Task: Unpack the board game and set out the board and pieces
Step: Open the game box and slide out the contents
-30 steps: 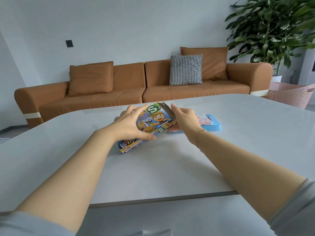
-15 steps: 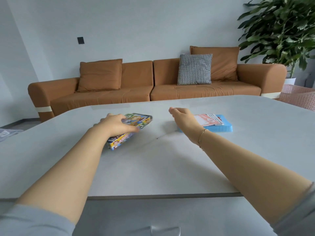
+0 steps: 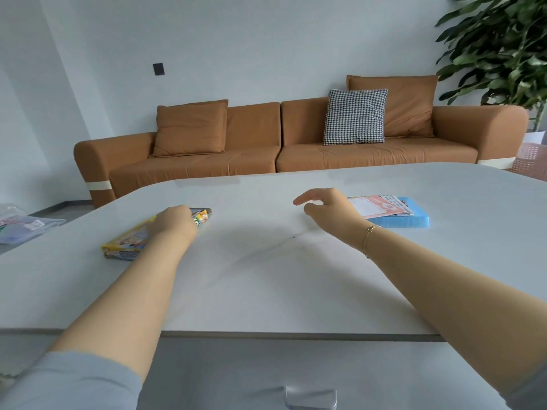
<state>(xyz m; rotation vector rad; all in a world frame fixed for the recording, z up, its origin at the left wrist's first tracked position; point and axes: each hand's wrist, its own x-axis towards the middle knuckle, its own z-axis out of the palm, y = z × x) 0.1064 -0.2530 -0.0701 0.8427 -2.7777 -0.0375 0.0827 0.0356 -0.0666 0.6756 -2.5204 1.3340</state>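
Note:
A colourful cartoon-printed game box lid (image 3: 127, 241) lies flat on the white table (image 3: 266, 285), left of centre. My left hand (image 3: 174, 223) rests on its far end, fingers curled over it. A blue plastic tray (image 3: 405, 221) sits on the right side of the table with pink and white printed sheets (image 3: 380, 205) lying on top of it. My right hand (image 3: 325, 210) hovers just left of the tray, fingers loosely spread, holding nothing.
An orange sofa (image 3: 296, 149) with cushions stands behind the table. A large green plant (image 3: 500, 48) and a pink basket (image 3: 532, 158) are at the far right. Plastic bags (image 3: 20, 226) lie on the floor at the left.
My left hand has carried the box lid to the left and laid it flat on the table. My right hand let go of the lid and stays open near the blue tray.

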